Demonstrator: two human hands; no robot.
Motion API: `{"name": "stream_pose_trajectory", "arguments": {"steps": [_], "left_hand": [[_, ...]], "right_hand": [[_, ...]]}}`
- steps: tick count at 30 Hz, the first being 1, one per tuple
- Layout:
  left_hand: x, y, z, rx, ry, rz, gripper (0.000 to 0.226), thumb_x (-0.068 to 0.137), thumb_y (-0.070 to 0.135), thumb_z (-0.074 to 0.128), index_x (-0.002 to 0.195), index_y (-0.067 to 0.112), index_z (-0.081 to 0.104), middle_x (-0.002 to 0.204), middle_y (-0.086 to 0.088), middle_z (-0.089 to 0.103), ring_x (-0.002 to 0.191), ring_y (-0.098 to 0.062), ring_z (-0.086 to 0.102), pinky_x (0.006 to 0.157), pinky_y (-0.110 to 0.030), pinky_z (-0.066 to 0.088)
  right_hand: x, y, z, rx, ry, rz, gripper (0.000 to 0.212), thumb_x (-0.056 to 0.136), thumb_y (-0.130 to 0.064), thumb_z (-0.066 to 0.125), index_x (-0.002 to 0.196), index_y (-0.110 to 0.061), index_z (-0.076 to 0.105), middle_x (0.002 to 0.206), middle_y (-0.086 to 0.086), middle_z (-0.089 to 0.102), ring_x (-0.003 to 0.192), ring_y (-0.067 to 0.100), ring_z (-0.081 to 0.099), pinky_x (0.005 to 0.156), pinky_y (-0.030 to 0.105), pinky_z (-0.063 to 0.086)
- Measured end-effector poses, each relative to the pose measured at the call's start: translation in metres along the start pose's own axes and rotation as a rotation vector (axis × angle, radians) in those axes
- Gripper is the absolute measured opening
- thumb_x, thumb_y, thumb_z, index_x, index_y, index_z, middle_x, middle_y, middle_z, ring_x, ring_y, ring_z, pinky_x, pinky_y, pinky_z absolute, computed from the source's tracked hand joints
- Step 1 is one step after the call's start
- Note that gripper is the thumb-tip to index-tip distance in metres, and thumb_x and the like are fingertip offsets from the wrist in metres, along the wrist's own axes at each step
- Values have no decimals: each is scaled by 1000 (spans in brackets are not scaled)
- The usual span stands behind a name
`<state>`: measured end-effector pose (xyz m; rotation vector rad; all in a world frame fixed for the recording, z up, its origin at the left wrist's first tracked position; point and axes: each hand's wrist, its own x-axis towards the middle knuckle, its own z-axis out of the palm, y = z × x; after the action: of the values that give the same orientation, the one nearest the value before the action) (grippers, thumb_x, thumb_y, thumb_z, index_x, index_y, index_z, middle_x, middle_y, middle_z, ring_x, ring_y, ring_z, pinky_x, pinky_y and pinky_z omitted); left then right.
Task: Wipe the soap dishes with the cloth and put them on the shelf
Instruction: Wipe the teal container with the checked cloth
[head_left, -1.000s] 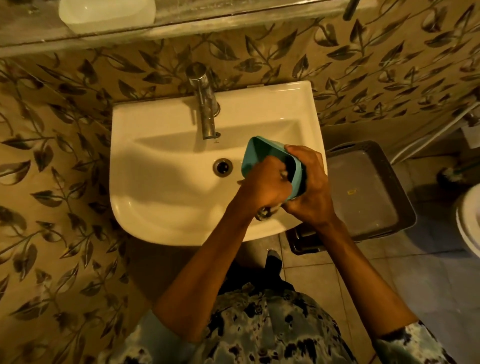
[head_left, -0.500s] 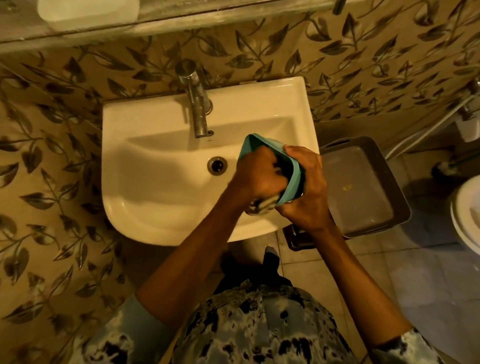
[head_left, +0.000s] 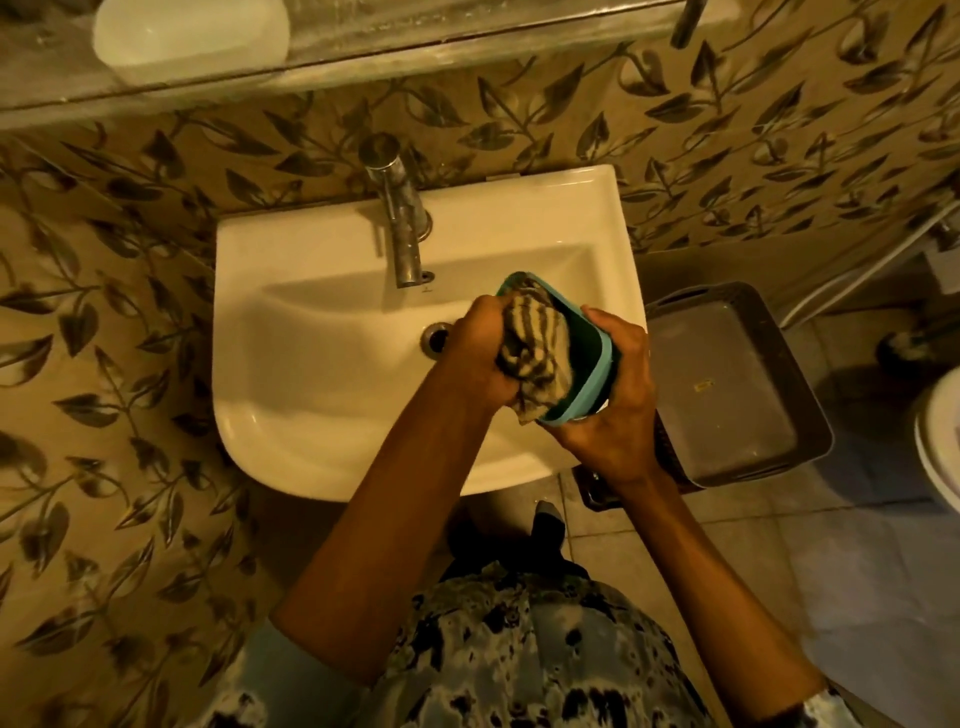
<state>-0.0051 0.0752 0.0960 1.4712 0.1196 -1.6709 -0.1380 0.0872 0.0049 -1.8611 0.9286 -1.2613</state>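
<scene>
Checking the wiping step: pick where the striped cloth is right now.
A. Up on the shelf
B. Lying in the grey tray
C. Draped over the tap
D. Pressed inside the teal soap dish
D: the left hand pushes the striped cloth into the teal soap dish, which the right hand holds over the sink.

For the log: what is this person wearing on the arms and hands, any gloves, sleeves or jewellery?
No gloves: the left hand and right hand are bare, with no visible rings, watch or bands. Both forearms are uncovered. Short sleeves in pale blue-grey end near the elbows, part of a shirt with dark blotchy mottling on a light ground.
</scene>
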Motion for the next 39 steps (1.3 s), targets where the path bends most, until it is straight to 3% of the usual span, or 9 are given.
{"name": "stream_pose_trajectory", "arguments": {"steps": [3,8,11,15,20,29,34,36,39], "left_hand": [[-5,-8,5,342,-232,60,25,99,20,40,86,9,58,76,-8,64,68,-15,62,61,-21,52],[-2,1,11,756,-279,205,25,94,13,53,117,9,61,104,-7,67,90,-19,65,74,-23,55],[2,0,21,356,-106,100,19,93,18,56,106,6,64,104,-14,67,98,-28,63,78,-34,55],[16,6,16,-37,-94,-77,44,98,29,42,129,0,51,137,-18,52,129,-31,47,98,-38,38],[18,8,11,-20,-40,-56,40,95,27,47,123,0,57,117,-18,63,113,-30,57,100,-41,44],[-4,17,3,1173,-491,410,18,91,0,52,104,2,65,101,-11,69,89,-12,67,83,-24,55],[-9,13,7,1653,-597,570,20,87,5,60,105,2,68,107,-13,68,99,-25,62,86,-29,51],[-7,5,2,1849,-572,686,20,85,4,61,105,6,67,108,-12,65,100,-26,60,86,-35,51],[0,3,-17,2219,-250,961,33,90,11,52,123,10,56,131,-12,53,121,-30,46,94,-41,45]], "right_hand": [[11,3,-5,15,-51,100,87,62,-27,87,134,-13,39,128,-1,46,120,25,51,102,32,45],[23,9,-22,4,-211,173,82,65,-37,81,133,-11,41,126,10,52,118,24,53,99,40,48],[30,8,-17,33,-227,216,88,64,-30,84,135,-11,38,130,11,51,121,25,52,101,45,47],[29,6,-15,-42,-140,76,83,64,-28,86,131,-5,43,128,-4,47,121,19,49,103,32,44],[17,-6,-3,-85,-82,-8,84,62,-24,87,128,4,44,129,8,48,123,21,46,106,29,41],[40,-10,-28,-62,-344,87,77,64,-26,85,129,-9,47,124,-1,50,118,18,50,101,28,44],[52,-9,-48,-76,-432,71,77,63,-32,84,128,-15,46,122,2,53,117,19,52,98,25,45],[51,-11,-50,-82,-426,105,79,60,-21,88,127,-13,46,122,5,54,117,21,54,98,26,47],[53,-13,-58,-48,-402,126,84,57,-11,90,127,-3,47,123,11,55,116,14,54,95,22,49]]}}
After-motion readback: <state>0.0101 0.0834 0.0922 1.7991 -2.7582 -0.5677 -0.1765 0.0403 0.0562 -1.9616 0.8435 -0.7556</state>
